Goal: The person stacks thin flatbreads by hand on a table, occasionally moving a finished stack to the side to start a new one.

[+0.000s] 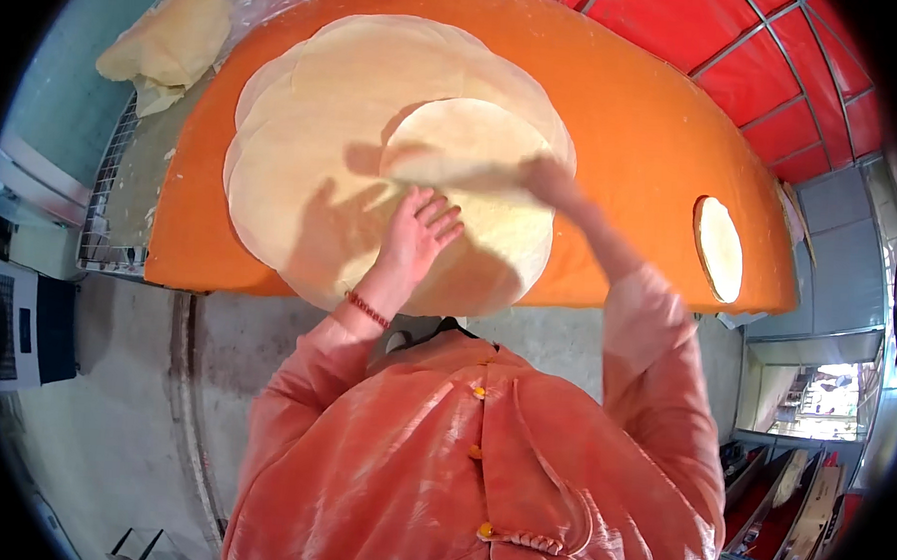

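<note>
Large thin rounds of pale dough or flatbread [316, 104] overlap one another on the orange-covered table [635, 138]. A smaller round [475, 126] lies on top of them, right of their middle. Over that round, my right hand [551, 182] is closed on a long pale strip-like thing [453, 172]. The strip points left and is smeared by motion, so its kind cannot be made out. My left hand [420, 234] is just below the strip's left end, fingers spread, holding nothing. Shadows of both hands fall across the sheets.
Another pale round [719, 250] lies near the table's right end. Folded pale sheets [174, 38] with clear plastic rest at the far left, above a white wire rack [109, 195]. Long boards [809, 516] stand at the lower right, and red panels [714, 51] rise behind the table.
</note>
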Tool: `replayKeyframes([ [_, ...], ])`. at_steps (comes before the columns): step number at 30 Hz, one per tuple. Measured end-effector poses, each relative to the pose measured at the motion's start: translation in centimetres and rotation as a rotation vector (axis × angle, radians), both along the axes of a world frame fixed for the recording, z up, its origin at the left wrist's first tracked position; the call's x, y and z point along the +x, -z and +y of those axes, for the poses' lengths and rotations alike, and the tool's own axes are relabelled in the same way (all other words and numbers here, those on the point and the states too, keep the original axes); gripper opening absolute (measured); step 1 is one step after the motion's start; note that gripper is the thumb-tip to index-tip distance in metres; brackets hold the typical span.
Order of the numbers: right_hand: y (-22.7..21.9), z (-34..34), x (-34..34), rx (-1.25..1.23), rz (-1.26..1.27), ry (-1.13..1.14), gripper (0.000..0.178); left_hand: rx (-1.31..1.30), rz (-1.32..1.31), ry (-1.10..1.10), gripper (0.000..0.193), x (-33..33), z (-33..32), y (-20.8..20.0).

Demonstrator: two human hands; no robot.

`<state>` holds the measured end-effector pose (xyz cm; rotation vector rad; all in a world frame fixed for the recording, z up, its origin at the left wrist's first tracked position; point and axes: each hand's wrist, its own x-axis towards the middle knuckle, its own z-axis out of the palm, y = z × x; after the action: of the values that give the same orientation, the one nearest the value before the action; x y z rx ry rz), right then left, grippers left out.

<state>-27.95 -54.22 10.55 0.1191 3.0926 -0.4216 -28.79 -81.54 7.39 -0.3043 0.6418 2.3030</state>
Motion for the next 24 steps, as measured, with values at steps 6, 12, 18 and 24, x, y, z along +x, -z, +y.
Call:
replayKeyframes([
  [6, -15.9, -11.2, 2.3, 0.305, 0.329, -0.281, 0.028, 0.235, -0.278, 0.018, 0.053, -1.0, -0.2, 2.4],
  [12, -7.9, -16.2, 9.1, 0.229, 0.201, -0.513, 0.025, 0.369, -0.014, -0.092, 0.057, -1.3, -1.0, 2.5],
  [18, -12.7, -18.7, 3.7, 0.111, 0.545, -0.588, 0.039, 0.346, 0.144, -0.336, 0.05, -6.3, -4.4, -6.5],
  [24, -8.8, -22.8, -2.8, 0.036, 0.766, -0.666, 0.028, -0.059, 0.361, -0.662, 0.044, -6.6, -10.3, -4.6],
])
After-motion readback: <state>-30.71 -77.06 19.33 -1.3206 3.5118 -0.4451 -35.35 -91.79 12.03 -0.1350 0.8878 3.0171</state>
